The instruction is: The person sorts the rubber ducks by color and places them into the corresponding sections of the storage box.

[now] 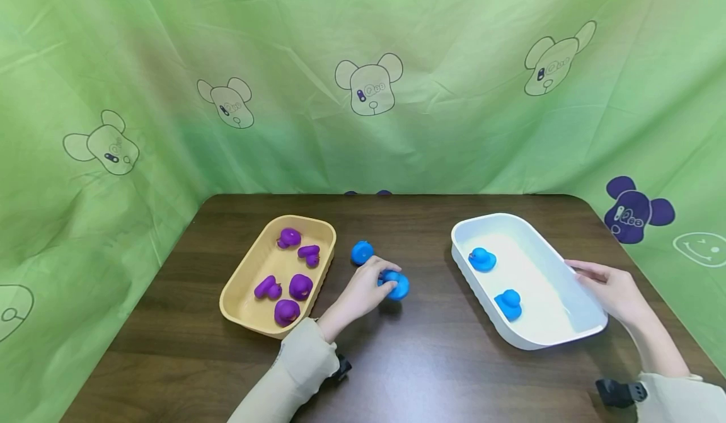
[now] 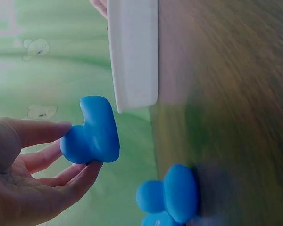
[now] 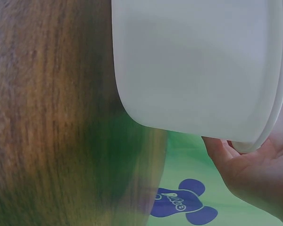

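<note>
My left hand (image 1: 363,289) pinches a blue toy duck (image 2: 100,129) by its head, between thumb and fingers, above the table. Just behind that hand, another blue duck (image 1: 362,253) sits on the table. At the bottom of the left wrist view, a further blue shape (image 2: 159,219) shows partly beside this duck. On the right, my right hand (image 1: 615,290) grips the right rim of a white tray (image 3: 193,70), with fingers underneath. Two blue ducks lie inside the tray, one blue duck (image 1: 483,260) farther back and another blue duck (image 1: 508,304) nearer.
A tan tray (image 1: 249,303) on the left holds several purple ducks, among them a purple duck (image 1: 300,287). Both trays stand on a dark wooden table (image 1: 431,372). Behind it hangs a green cloth (image 1: 454,133) with cartoon heads.
</note>
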`<state>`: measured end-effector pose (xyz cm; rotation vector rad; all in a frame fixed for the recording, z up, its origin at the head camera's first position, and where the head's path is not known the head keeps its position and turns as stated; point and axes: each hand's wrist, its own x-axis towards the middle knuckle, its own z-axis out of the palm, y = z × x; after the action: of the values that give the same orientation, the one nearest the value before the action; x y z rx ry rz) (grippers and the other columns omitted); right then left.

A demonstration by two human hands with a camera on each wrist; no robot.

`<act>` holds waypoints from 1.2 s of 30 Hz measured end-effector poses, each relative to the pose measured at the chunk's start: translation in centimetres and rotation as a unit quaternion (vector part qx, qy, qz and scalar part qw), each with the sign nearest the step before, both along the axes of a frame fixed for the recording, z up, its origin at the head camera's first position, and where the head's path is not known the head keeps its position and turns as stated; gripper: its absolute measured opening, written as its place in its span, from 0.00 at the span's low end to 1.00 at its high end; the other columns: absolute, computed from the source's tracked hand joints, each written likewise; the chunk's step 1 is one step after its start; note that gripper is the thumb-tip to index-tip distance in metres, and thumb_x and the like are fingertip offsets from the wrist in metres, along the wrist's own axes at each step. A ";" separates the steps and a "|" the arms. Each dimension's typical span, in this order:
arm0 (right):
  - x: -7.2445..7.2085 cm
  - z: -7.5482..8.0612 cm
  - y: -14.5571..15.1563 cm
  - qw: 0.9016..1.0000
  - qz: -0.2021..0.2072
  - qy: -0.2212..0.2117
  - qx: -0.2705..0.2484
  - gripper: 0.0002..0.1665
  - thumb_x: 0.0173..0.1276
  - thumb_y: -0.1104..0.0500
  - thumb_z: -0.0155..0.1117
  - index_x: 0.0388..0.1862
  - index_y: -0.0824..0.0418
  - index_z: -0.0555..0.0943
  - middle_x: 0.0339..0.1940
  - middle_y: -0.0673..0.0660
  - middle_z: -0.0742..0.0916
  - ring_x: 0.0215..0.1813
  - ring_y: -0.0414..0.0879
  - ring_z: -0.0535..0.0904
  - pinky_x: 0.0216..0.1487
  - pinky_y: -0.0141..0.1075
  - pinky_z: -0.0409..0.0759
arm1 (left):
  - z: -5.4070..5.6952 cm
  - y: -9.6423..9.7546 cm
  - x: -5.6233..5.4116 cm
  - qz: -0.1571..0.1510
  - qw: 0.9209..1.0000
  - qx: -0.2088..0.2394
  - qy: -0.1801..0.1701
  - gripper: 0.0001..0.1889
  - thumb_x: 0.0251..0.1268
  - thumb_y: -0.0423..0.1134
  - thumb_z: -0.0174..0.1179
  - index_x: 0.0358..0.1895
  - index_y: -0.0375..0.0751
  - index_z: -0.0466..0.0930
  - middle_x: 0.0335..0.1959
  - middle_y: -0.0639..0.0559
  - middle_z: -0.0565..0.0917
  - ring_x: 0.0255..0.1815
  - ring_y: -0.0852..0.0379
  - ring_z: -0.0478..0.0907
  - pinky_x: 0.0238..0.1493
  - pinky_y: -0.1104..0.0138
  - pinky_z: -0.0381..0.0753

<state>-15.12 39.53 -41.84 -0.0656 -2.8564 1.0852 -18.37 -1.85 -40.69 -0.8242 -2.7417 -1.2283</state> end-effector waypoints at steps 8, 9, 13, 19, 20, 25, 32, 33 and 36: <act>0.0 0.0 0.0 1.000 -0.004 -0.003 0.003 0.21 0.68 0.60 0.48 0.52 0.76 0.71 0.40 0.74 0.80 0.27 0.28 0.73 0.24 0.29 0.73 | 0.3 1.5 -0.1 -0.006 0.999 0.013 -0.032 0.11 0.57 0.32 0.56 0.45 0.38 0.78 0.41 0.49 0.75 0.39 0.58 0.73 0.42 0.71 0.72; 0.0 0.0 0.0 1.000 -0.004 -0.003 0.003 0.21 0.68 0.60 0.48 0.52 0.76 0.71 0.40 0.74 0.80 0.27 0.28 0.73 0.24 0.29 0.73 | 0.4 1.7 -0.1 -0.007 0.999 0.012 -0.037 0.12 0.58 0.33 0.56 0.45 0.39 0.78 0.41 0.49 0.75 0.39 0.58 0.73 0.42 0.71 0.72; 0.1 0.0 -0.1 1.000 -0.003 -0.001 0.002 0.21 0.68 0.60 0.48 0.52 0.76 0.71 0.40 0.74 0.80 0.27 0.28 0.73 0.24 0.29 0.73 | 0.6 2.4 -0.1 -0.012 0.999 0.015 -0.042 0.12 0.59 0.34 0.55 0.46 0.40 0.78 0.43 0.50 0.74 0.40 0.59 0.74 0.42 0.73 0.72; 0.1 0.0 -0.1 1.000 -0.003 0.003 -0.001 0.20 0.67 0.60 0.48 0.51 0.75 0.72 0.38 0.72 0.81 0.26 0.29 0.73 0.24 0.30 0.73 | 0.7 3.2 0.0 -0.017 0.999 0.030 -0.043 0.12 0.59 0.34 0.55 0.46 0.40 0.78 0.42 0.51 0.74 0.42 0.58 0.74 0.44 0.72 0.72; 0.1 0.0 -0.1 1.000 -0.004 0.001 -0.001 0.20 0.67 0.60 0.48 0.51 0.75 0.71 0.38 0.72 0.81 0.26 0.29 0.73 0.24 0.30 0.73 | 0.8 3.3 0.0 -0.017 0.998 0.031 -0.044 0.12 0.59 0.34 0.55 0.47 0.41 0.78 0.42 0.51 0.74 0.41 0.59 0.74 0.44 0.72 0.72; 0.0 0.0 -0.2 1.000 -0.003 -0.004 -0.001 0.21 0.68 0.60 0.48 0.52 0.76 0.71 0.40 0.74 0.80 0.27 0.29 0.73 0.24 0.30 0.73 | 1.0 3.9 0.1 -0.019 0.998 0.045 -0.044 0.13 0.59 0.35 0.56 0.47 0.41 0.78 0.42 0.51 0.74 0.41 0.60 0.74 0.43 0.74 0.72; 0.0 0.1 -0.1 1.000 -0.003 0.005 -0.010 0.19 0.67 0.61 0.49 0.50 0.72 0.74 0.36 0.69 0.82 0.26 0.30 0.74 0.24 0.30 0.74 | 1.2 5.6 -0.1 -0.013 0.996 0.071 -0.049 0.12 0.58 0.37 0.58 0.46 0.42 0.78 0.41 0.53 0.74 0.39 0.63 0.73 0.41 0.76 0.71; 0.0 0.1 -0.1 1.000 -0.002 0.004 -0.011 0.19 0.67 0.61 0.49 0.50 0.72 0.74 0.35 0.68 0.82 0.26 0.30 0.74 0.24 0.30 0.74 | 1.2 6.0 -0.2 -0.013 0.996 0.075 -0.050 0.12 0.58 0.37 0.58 0.46 0.42 0.78 0.41 0.53 0.75 0.39 0.63 0.73 0.41 0.76 0.71; 0.1 0.1 -0.1 1.000 -0.001 0.004 -0.011 0.19 0.67 0.60 0.50 0.50 0.72 0.74 0.35 0.68 0.82 0.26 0.29 0.74 0.24 0.30 0.74 | 1.1 6.9 -0.2 -0.015 0.995 0.087 -0.048 0.12 0.57 0.37 0.58 0.45 0.42 0.79 0.41 0.54 0.75 0.38 0.64 0.73 0.41 0.76 0.72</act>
<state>-15.05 39.41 -41.73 -0.0640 -2.8373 1.1131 -18.59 5.06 -39.55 -0.8105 -2.6530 -1.5262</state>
